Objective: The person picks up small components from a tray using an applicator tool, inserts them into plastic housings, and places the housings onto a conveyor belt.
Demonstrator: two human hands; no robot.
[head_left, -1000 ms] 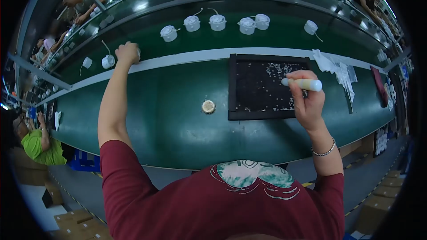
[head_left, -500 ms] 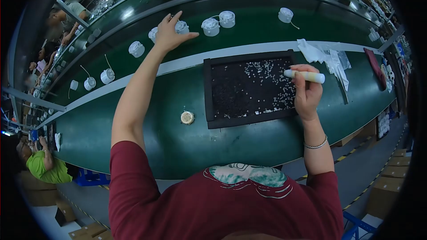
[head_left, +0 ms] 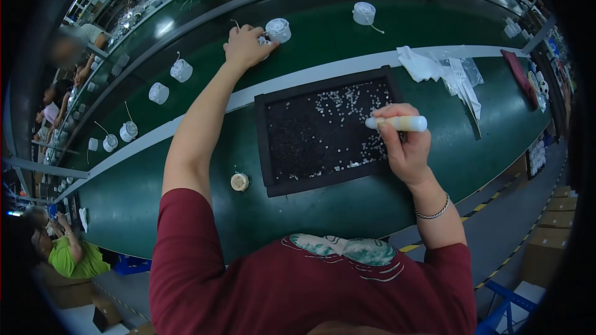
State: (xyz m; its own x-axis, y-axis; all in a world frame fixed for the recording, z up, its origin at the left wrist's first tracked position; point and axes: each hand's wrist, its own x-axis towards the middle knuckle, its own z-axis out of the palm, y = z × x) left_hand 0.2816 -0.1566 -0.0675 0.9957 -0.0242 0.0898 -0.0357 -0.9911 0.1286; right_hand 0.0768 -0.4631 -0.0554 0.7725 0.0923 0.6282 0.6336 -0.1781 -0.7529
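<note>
Over the green conveyor belt, my left hand (head_left: pixel 246 48) has its fingers wrapped round a white round part, mostly hidden under them. Touching or right beside its fingertips is another white round part (head_left: pixel 279 30). My right hand (head_left: pixel 406 142) grips a pale tube with a whitish cap (head_left: pixel 403 123) above the right side of a black tray (head_left: pixel 268 149). Small white pieces (head_left: pixel 341 104) and a heap of dark pieces (head_left: pixel 297 146) lie in the tray. A small round cream-coloured item (head_left: pixel 239 182) sits left of the tray.
More white parts with thin wires stand along the belt (head_left: pixel 323 37). White cloth and plastic (head_left: pixel 428 65) lie right of the tray, with a dark red cloth (head_left: pixel 520 80) farther right. A person in a green shirt (head_left: pixel 77 257) is at far left; other people are beyond the belt.
My left hand has closed around a white part beside the wired one. The view has shifted, and several belt parts appear farther left. My right hand still holds the tube.
</note>
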